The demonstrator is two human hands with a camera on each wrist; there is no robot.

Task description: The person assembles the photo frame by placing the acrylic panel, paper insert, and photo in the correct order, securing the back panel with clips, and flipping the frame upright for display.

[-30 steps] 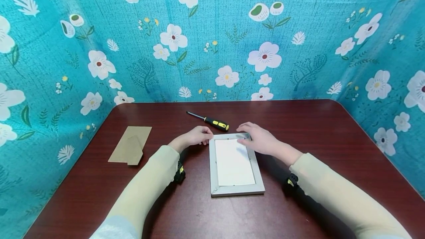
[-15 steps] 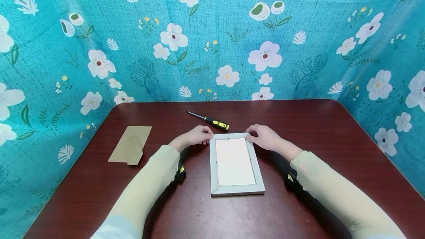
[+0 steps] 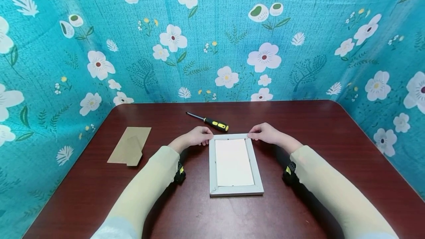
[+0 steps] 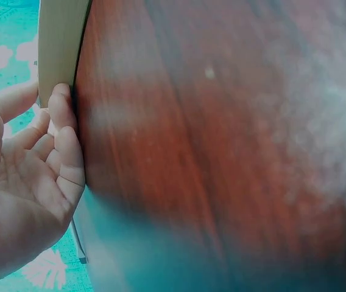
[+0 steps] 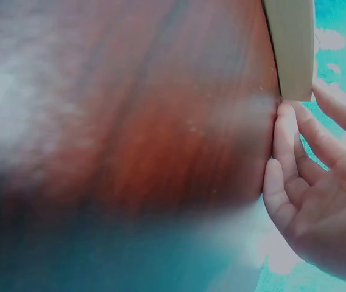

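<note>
A picture frame [image 3: 213, 169] in pale grey lies on the table, a white sheet [image 3: 233, 162] filling its middle. At its far left corner my left hand [image 3: 197, 136] pinches the border between thumb and fingers. My right hand [image 3: 267, 134] holds the far right corner the same way. The left wrist view shows the left thumb on top of the frame's edge [image 4: 62, 45], with the fingers [image 4: 69, 155] low against the tabletop. In the right wrist view, the right fingers [image 5: 287, 137] sit at the end of the frame's side [image 5: 293, 48].
Behind the frame lies a screwdriver [image 3: 216, 124] with a black and yellow handle. To the left is a brown backing board [image 3: 119, 150] with a stand leg [image 3: 134, 154]. A blue flowered curtain [image 3: 206, 47] hangs behind the dark red table [image 3: 315, 139].
My right hand has moved from above the frame's far right part onto its corner and now grips it. The left hand has stayed at its corner. The frame has barely moved.
</note>
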